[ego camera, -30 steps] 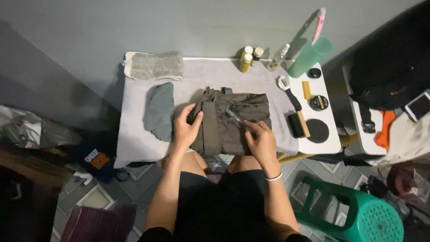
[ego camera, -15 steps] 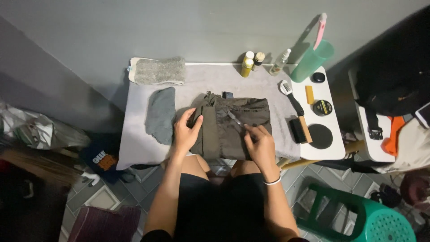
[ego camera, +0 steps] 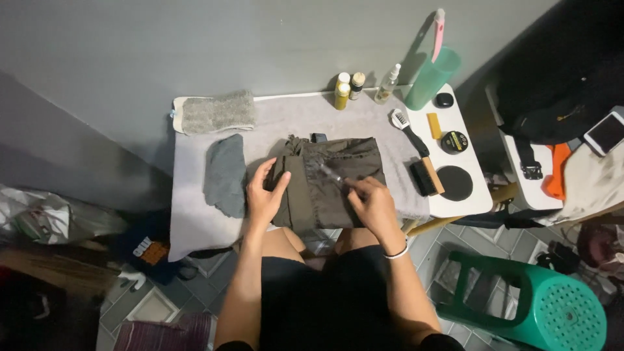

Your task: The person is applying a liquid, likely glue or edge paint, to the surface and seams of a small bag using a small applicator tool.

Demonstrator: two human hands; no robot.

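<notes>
A dark olive bag (ego camera: 328,185) lies flat on a grey cloth covering a small white table (ego camera: 455,208). My left hand (ego camera: 265,195) rests on the bag's left edge, fingers spread and pressing it down. My right hand (ego camera: 370,200) is closed around a small slim tool (ego camera: 330,173) whose pale tip touches the middle of the bag.
A grey rag (ego camera: 225,174) and a folded grey towel (ego camera: 216,112) lie left of the bag. Small bottles (ego camera: 342,91), a green jug (ego camera: 430,77), brushes (ego camera: 409,132), a round tin (ego camera: 454,142) and a black lid (ego camera: 455,182) crowd the right. A green plastic stool (ego camera: 539,305) stands on the tiled floor.
My right hand has shifted slightly over the bag with the tool; my left hand stays on the bag's left edge. The view has drifted a little.
</notes>
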